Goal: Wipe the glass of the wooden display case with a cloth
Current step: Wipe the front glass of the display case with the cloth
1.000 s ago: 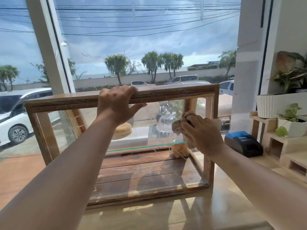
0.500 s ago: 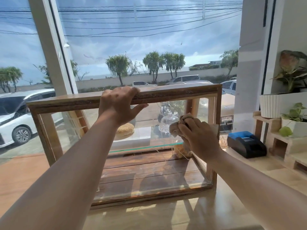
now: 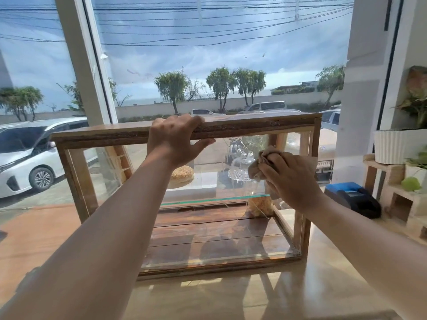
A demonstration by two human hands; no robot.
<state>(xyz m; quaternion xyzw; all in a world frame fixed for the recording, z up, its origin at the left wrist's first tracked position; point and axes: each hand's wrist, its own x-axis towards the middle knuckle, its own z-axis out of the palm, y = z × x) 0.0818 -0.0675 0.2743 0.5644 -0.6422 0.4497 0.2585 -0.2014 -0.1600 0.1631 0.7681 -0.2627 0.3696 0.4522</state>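
The wooden display case (image 3: 254,127) stands on a pale counter in front of a big window, its front glass (image 3: 208,239) facing me. My left hand (image 3: 172,139) grips the case's top front rail near the middle, fingers over the top and thumb underneath. My right hand (image 3: 288,179) holds a bunched beige cloth (image 3: 260,162) and presses it against the upper right part of the front glass. Inside, a glass shelf (image 3: 208,199) carries a round bun (image 3: 181,174) and a clear glass dome (image 3: 240,168).
A black and blue card terminal (image 3: 353,199) sits on the counter right of the case. Further right, wooden stands (image 3: 402,199) carry a white ribbed planter (image 3: 392,146) and small potted plants (image 3: 413,179). The window pane (image 3: 208,54) rises just behind the case.
My right hand with the cloth has shifted slightly on the upper right glass, by about the amount the whole view drifted. My left hand keeps its grip on the top rail.
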